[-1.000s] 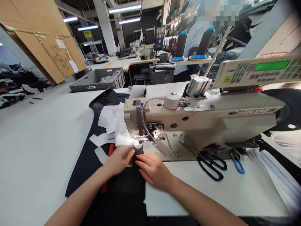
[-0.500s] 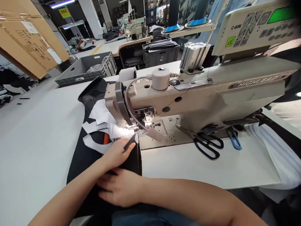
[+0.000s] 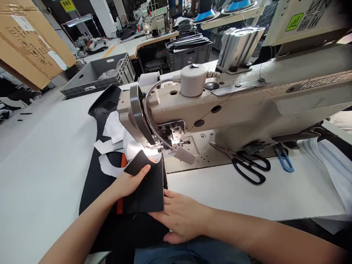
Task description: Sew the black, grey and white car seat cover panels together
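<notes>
In the head view a black fabric panel [image 3: 147,192] lies under the lit needle area of the sewing machine [image 3: 176,110]. Its upper left part is folded up, showing a dark grey flap. My left hand [image 3: 132,181] is closed on that fold, thumb on top. At the panel's lower right corner, my right hand [image 3: 183,214] rests with fingers stretched out and touching the edge; some fingertips are hidden. Beneath lies a larger black piece [image 3: 90,190], with white cut pieces [image 3: 111,146] and an orange-red strip [image 3: 120,206] on it.
Black-handled scissors [image 3: 249,167] and blue thread snips [image 3: 284,159] lie right of the needle plate. White cloth [image 3: 327,165] hangs over the table's right side. Behind stand a grey crate [image 3: 90,82], a cardboard box [image 3: 35,47] and a bin of dark pieces [image 3: 188,57].
My right hand has moved right, from the dark fabric to the panel's corner. The flap in my left hand is now folded wider, with the panel spread flat. The view has shifted slightly.
</notes>
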Demonstrator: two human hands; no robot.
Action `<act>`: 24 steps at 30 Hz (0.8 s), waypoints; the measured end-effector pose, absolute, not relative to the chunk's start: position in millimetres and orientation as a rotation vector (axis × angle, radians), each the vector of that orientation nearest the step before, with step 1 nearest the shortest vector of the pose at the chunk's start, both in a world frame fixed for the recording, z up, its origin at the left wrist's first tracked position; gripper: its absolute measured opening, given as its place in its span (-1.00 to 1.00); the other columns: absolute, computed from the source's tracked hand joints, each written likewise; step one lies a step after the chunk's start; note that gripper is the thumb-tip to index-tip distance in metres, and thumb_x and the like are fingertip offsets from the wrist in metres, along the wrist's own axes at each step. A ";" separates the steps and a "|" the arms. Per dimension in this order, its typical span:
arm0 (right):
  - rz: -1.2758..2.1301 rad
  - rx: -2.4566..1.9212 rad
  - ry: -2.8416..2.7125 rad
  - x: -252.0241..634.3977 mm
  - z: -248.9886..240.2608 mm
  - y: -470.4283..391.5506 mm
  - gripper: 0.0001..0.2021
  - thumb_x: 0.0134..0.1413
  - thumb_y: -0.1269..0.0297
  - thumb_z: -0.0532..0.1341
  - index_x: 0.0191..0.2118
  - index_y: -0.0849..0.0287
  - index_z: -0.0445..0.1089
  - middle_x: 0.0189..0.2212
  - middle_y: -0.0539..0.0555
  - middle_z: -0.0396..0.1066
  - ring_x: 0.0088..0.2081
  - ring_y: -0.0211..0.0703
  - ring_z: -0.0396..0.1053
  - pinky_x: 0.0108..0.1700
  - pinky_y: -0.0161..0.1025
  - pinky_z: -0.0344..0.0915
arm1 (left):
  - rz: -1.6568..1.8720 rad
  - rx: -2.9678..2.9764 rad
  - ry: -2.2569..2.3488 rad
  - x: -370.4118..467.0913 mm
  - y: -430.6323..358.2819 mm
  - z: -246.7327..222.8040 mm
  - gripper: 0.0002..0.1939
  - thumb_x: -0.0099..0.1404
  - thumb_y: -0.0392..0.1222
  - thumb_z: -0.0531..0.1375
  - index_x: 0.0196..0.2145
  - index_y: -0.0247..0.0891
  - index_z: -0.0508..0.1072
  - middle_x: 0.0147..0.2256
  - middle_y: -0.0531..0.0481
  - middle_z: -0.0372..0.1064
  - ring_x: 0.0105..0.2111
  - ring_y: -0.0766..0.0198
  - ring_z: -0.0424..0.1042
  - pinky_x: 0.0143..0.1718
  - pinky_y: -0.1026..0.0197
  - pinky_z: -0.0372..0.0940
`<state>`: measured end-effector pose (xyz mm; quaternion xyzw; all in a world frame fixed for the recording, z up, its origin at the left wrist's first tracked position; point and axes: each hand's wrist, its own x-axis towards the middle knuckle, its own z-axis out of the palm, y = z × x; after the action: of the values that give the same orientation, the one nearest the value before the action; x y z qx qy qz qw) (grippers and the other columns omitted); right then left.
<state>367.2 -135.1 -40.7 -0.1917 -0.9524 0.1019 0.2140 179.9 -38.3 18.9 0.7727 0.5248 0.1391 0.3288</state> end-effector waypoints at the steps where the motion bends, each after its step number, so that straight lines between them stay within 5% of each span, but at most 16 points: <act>1: 0.326 -0.606 -2.635 349.7 -41.9 -133.1 -0.28 0.02 -0.03 0.26 0.17 0.41 0.16 0.16 0.33 0.22 0.21 0.09 0.12 0.26 -0.06 0.01 | 0.353 2.031 1.364 182.4 -38.7 21.0 -0.52 0.33 0.17 -0.02 -0.05 -0.20 0.46 -0.06 -0.04 0.45 -0.01 0.09 0.38 0.11 0.03 0.25; 5: 0.585 -0.795 -2.606 273.5 -50.5 -125.0 -0.43 0.13 -0.01 0.20 0.02 0.47 0.28 -0.05 0.39 0.40 -0.07 0.09 0.39 0.05 -0.03 0.27 | 0.305 2.081 1.348 193.3 -41.7 30.3 -0.56 0.32 0.13 0.00 -0.09 -0.19 0.48 -0.10 -0.03 0.47 -0.04 0.08 0.40 0.05 0.07 0.30; 10: 0.544 -0.730 -2.535 248.3 -54.1 -126.8 -0.32 0.04 -0.12 0.24 0.00 0.51 0.28 -0.20 0.31 0.45 -0.22 0.04 0.40 -0.11 -0.07 0.34 | 0.309 2.107 1.281 192.2 -41.6 27.7 -0.56 0.33 0.10 -0.01 -0.07 -0.19 0.47 -0.12 -0.03 0.47 -0.02 0.10 0.39 0.10 0.08 0.26; 14: 0.202 -0.563 -2.544 303.9 -48.4 -132.4 -0.85 0.13 0.25 0.16 -0.27 0.23 0.37 -0.37 0.07 0.41 -0.37 -0.14 0.35 -0.31 -0.17 0.29 | 0.474 2.010 1.342 176.4 -38.7 9.5 -0.49 0.32 0.17 -0.01 -0.03 -0.22 0.46 -0.06 -0.07 0.44 0.10 0.08 0.29 0.22 0.00 0.14; 16: 0.084 -0.557 -2.530 339.7 -47.7 -131.0 -0.86 0.11 0.38 0.11 -0.46 0.17 0.30 -0.50 0.00 0.33 -0.47 -0.20 0.29 -0.41 -0.20 0.22 | 0.576 1.918 1.434 169.4 -37.4 0.9 -0.45 0.30 0.21 0.01 0.00 -0.23 0.44 -0.07 -0.09 0.45 0.12 0.05 0.27 0.23 -0.06 0.12; 20: -0.074 -0.904 -2.436 393.4 -49.0 -116.1 -0.83 0.14 0.48 0.06 -0.24 0.27 0.40 -0.22 0.18 0.44 -0.13 -0.08 0.37 -0.15 -0.13 0.28 | 0.574 1.876 1.336 166.5 -35.7 -3.7 -0.49 0.31 0.18 0.03 0.01 -0.21 0.45 -0.09 -0.10 0.45 0.13 0.04 0.26 0.26 -0.09 0.08; 24: 0.084 -0.970 -2.556 408.9 -42.6 -102.8 -0.60 0.17 0.37 0.07 0.11 0.36 0.27 0.13 0.22 0.28 0.19 0.04 0.15 0.20 0.00 0.09 | 0.539 1.915 1.186 170.5 -35.9 2.7 -0.55 0.37 0.10 -0.01 0.00 -0.19 0.45 -0.03 -0.08 0.42 0.13 0.09 0.27 0.26 -0.03 0.09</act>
<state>408.9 -102.8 -42.6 -0.3473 -0.9152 0.0301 0.2021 170.5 -35.9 2.7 0.7573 0.4691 0.2134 0.4012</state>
